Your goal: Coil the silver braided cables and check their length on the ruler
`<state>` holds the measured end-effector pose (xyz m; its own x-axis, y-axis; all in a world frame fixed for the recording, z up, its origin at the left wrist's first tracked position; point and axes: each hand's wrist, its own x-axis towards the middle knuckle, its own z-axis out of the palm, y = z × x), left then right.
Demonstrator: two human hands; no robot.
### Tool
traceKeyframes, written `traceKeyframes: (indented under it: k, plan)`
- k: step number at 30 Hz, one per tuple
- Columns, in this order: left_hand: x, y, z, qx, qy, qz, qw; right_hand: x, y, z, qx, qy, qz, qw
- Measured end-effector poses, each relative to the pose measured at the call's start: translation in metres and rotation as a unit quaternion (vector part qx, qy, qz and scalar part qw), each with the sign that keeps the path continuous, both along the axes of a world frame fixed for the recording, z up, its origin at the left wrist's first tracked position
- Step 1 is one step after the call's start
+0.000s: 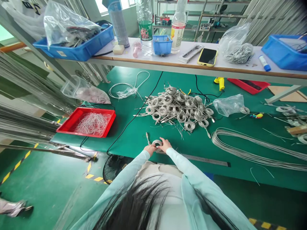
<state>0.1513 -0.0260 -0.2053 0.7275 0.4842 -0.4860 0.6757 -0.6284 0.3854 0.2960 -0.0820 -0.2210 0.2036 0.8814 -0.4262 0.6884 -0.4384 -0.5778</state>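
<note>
Near the front edge of the green table (129,127), a small coil of grey cable (157,142) is held between my two hands. My left hand (150,149) grips its left side, and a connector end (147,138) of cable sticks out just beyond those fingers. On the other side, my right hand (165,145) has its fingers closed round the coil's right edge. A large pile of similar coiled cables (177,107) lies a short way beyond my hands. Right of my right hand, a steel ruler (206,160) lies along the table edge.
A red tray (62,126) of thin white strips stands to the left. Long loose cables (240,150) stretch across the right side. Above the back runs a shelf (165,64) with bottles, blue bins and a phone (207,57). A black cord (134,118) crosses the table. A black fan (114,169) stands below.
</note>
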Motion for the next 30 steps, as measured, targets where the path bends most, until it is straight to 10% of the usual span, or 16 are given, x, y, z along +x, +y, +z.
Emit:
traceKeyframes:
  k: [10, 30]
  plan:
    - [0.001, 0.005, -0.009, -0.004, 0.027, -0.03, 0.999, 0.032, -0.096, -0.015, 0.069, -0.158, 0.184, 0.968]
    - [-0.003, 0.008, -0.014, -0.017, -0.006, -0.021, 1.0, 0.062, -0.103, -0.017, 0.009, -0.258, 0.154, 0.954]
